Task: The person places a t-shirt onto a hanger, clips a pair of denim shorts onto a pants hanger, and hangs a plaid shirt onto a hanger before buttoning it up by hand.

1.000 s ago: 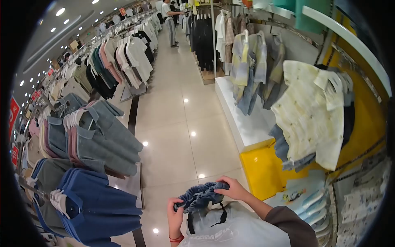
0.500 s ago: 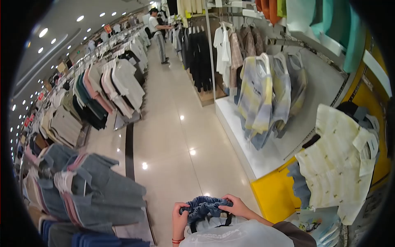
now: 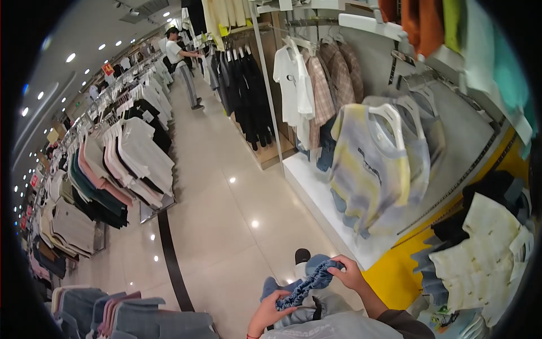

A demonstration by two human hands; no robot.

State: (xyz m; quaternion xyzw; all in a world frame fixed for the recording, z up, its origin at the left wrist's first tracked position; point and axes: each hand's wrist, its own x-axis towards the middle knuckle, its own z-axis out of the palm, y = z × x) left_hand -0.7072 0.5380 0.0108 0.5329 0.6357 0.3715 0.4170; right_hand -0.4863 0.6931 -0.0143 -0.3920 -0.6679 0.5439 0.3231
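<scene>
The denim garment [image 3: 309, 285] is between the 2 hands, between 5 and 6 o'clock of the view's centre; its gathered band runs long-ways from 8 to 2 o'clock. The left hand [image 3: 272, 314] has thumb and fingers closed around the 8 o'clock end; the right hand [image 3: 348, 275] pinches the 2 o'clock end; neither is nearer, as both touch it, though the left sits lower in view. From the band, the yellow base [image 3: 389, 282] lies at 3 o'clock; grey-blue clothes [image 3: 158, 322] hang towards 9 o'clock.
</scene>
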